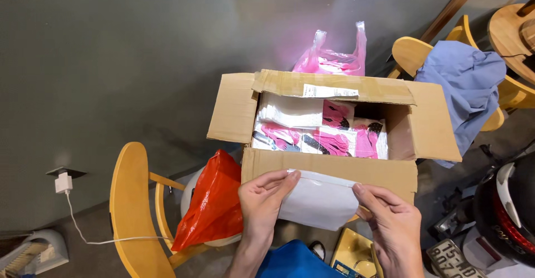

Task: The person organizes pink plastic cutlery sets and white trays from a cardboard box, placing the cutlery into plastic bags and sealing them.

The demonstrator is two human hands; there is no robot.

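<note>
White pouch (319, 202) between both hands' fingertips

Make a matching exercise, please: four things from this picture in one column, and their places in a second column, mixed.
1. white packet
2. orange bag
3. blue cloth
4. pink bag

a. behind the cardboard box
b. on the chair at right
c. between the left hand and right hand
d. on the chair at left

Pairs: 1-c, 2-d, 3-b, 4-a

place: small shop or café | cues: wooden chairs (131, 200), stock carton (334, 122), parked motorbike (501, 211)
</note>
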